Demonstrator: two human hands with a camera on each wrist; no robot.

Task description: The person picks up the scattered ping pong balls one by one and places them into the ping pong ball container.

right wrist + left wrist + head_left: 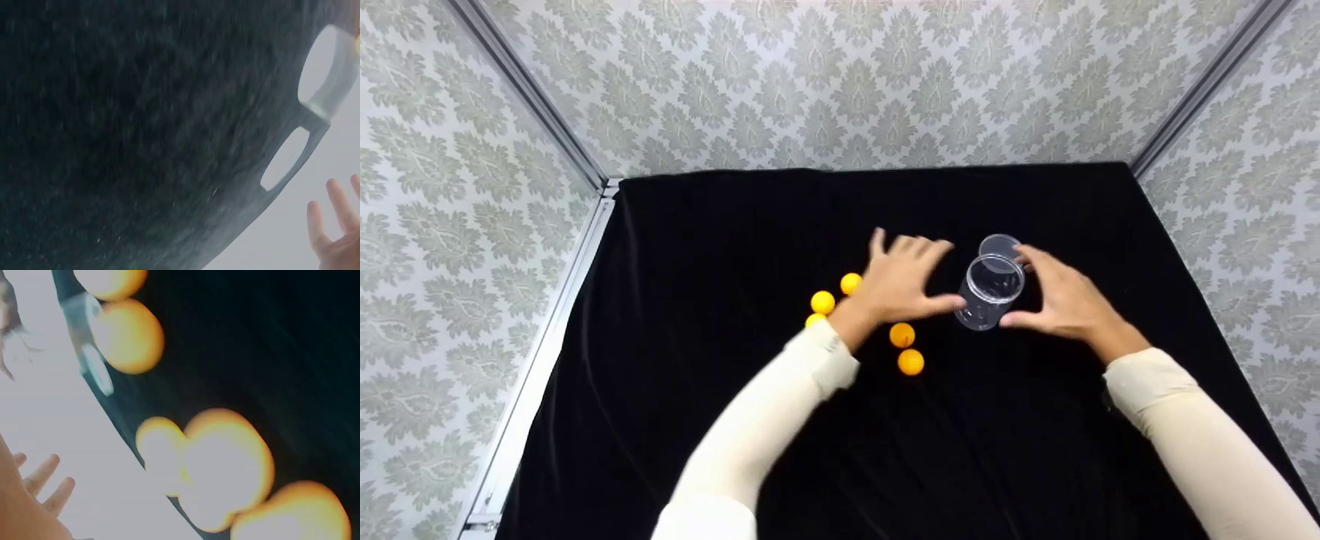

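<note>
Cream sleeves (1174, 412), smooth and close-fitting with creased, folded cuffs, lie nearest the camera and lead to both of your hands. Between those hands stands the clear jar (979, 309), a glossy, thin-walled cylinder with a thick ring at its mouth, which faces up.

Your left hand (901, 279), slightly blurred, is spread open to the left of the jar, with nothing gripped; its thumb points at the wall, and you cannot tell whether the tip touches. Your right hand (1061, 296) is also open, fingers gently curved along the right side of the jar, a dark gap showing between palm and wall. Just behind the jar lies a flat, transparent round disc (997, 244), close to your right fingertips.

Left of the jar, smooth matte orange balls (911, 362) sit on the cloth, some partly behind your left wrist. Soft black cloth, faintly creased, drapes the counter (960, 465) under the jar; beyond it rises leaf-patterned panelling (817, 82).
</note>
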